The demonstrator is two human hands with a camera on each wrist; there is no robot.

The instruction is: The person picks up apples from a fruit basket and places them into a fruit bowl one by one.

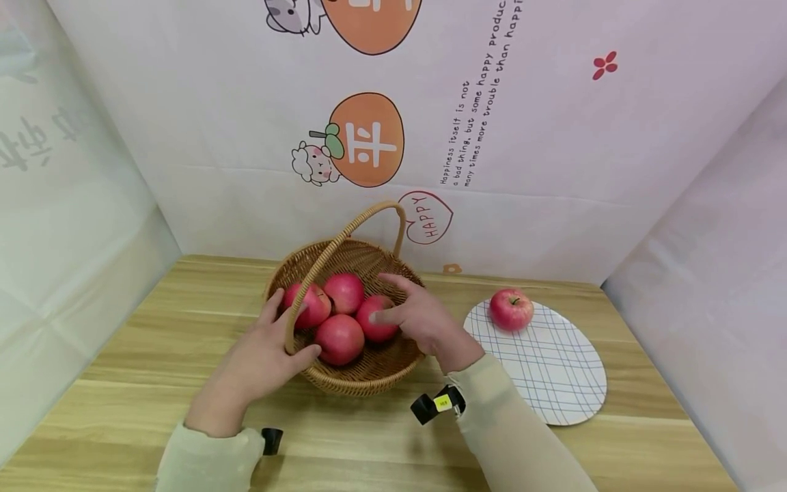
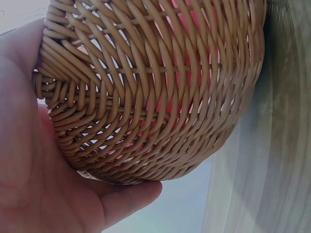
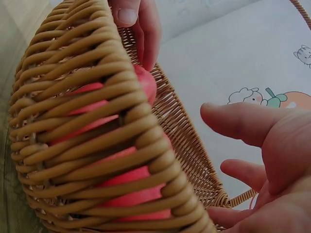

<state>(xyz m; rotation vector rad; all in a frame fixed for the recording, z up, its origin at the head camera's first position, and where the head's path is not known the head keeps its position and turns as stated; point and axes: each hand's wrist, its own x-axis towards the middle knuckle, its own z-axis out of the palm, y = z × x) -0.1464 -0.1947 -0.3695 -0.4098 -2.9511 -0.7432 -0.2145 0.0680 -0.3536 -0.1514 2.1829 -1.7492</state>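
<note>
A wicker basket (image 1: 363, 369) sits near the middle of the worktop (image 1: 154, 369), toward the back edge, with four red apples inside. The left hand (image 1: 261, 359) cups the basket's left rim and wall, thumb over the rim by the handle (image 1: 335, 247) and fingers wrapped on the outside weave, as the left wrist view shows from close up. The right hand (image 1: 421, 318) is spread and relaxed over the basket's right side, its fingertips resting on the rightmost apple (image 1: 374, 321) without closing round it; the right wrist view shows the fingers apart beside the rim. A fifth apple (image 1: 510, 309) stands on the far end of the checked plate (image 1: 553, 383), which lies at the worktop's right side, well apart from the basket's fruit. Judging by this layout, the moving of apples from basket to plate has only begun: one is across and four remain, with the right hand about to take the next while the left steadies the basket.
</note>
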